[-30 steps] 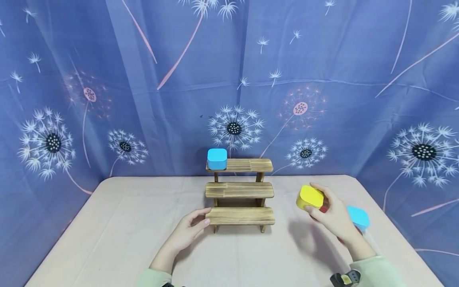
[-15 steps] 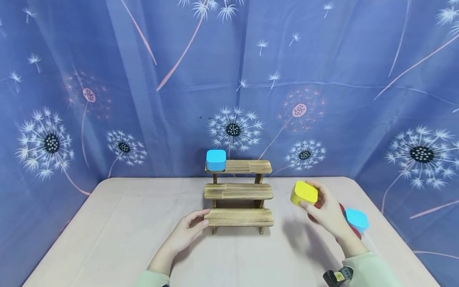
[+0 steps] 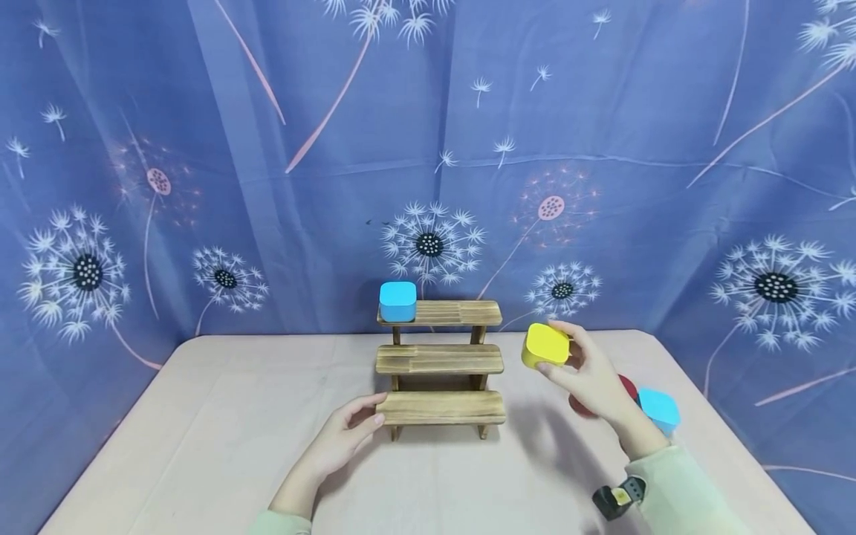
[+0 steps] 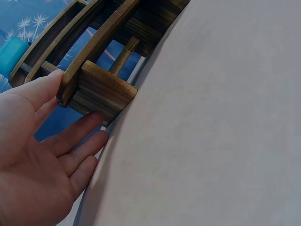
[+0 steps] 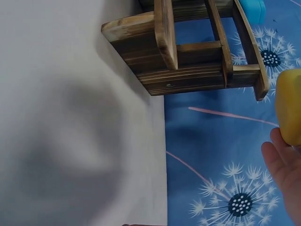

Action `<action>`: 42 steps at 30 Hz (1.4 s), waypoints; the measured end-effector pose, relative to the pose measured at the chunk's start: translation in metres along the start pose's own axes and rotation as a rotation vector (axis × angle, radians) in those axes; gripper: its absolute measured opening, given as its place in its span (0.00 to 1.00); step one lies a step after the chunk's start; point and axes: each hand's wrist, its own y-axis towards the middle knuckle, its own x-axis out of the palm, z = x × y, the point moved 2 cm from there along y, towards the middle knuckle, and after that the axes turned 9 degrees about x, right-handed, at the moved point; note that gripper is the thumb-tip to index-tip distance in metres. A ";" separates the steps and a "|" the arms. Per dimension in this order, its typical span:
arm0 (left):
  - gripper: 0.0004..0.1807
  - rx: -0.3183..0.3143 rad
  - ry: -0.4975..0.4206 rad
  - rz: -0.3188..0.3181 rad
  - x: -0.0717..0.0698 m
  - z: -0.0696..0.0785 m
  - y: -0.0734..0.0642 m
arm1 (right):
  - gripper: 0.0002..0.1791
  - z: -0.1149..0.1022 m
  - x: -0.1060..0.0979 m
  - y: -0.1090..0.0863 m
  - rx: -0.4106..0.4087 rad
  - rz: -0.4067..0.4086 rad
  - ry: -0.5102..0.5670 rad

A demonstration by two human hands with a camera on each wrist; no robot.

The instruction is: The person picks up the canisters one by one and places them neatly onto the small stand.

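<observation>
My right hand (image 3: 591, 375) holds a yellow rounded block (image 3: 545, 345) in the air, to the right of a three-step wooden stand (image 3: 438, 360). Thumb and fingers grip the block's sides; in the right wrist view the yellow block (image 5: 289, 106) is cut off by the frame edge. At the stand's lowest step, my left hand (image 3: 337, 438) pinches the left end between thumb and index finger. The left wrist view shows the other fingers of the left hand (image 4: 42, 165) loosely extended beside the stand's leg. A blue rounded block (image 3: 397, 302) sits at the left of the top step.
On the table (image 3: 200, 446) at the right lie another blue block (image 3: 658, 409) and a red object (image 3: 627, 386), partly hidden by my right forearm. A blue dandelion-print curtain (image 3: 301, 223) hangs behind the stand and along both sides.
My right hand has carried the yellow block leftward and slightly up, closer to the stand. More of the red object now shows. My left hand stays at the lowest step.
</observation>
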 end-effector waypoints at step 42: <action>0.27 -0.009 -0.005 0.005 -0.001 -0.003 0.001 | 0.37 -0.030 -0.001 0.055 -0.008 -0.104 -0.033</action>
